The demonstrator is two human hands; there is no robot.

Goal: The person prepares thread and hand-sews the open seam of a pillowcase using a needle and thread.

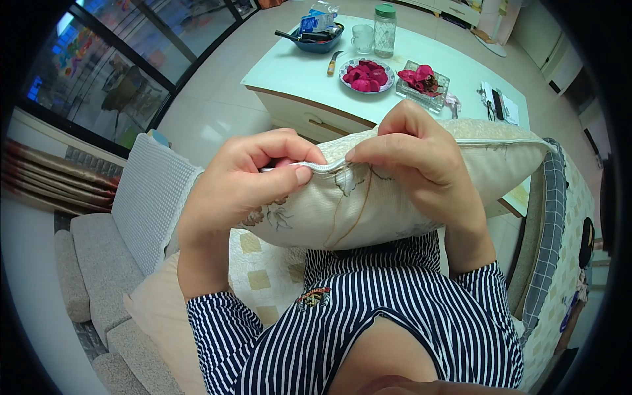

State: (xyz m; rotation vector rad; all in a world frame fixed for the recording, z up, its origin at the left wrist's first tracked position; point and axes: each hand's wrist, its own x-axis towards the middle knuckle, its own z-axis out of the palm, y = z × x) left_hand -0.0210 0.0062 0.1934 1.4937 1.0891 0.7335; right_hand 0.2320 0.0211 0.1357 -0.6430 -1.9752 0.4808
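A plump cream pillow with a floral pattern rests across my lap. Its white zipper edge runs along the top side. My left hand pinches this edge between thumb and forefinger. Just to the right, my right hand has its thumb and forefinger pressed together at the same edge. A short stretch of the zipper shows between the two hands. Whether the right fingertips hold a zipper pull is too small to tell.
Ahead stands a white table with a blue basket, a knife, a glass jar, a plate of dark pink petals and a glass tray. A grey sofa lies to the left.
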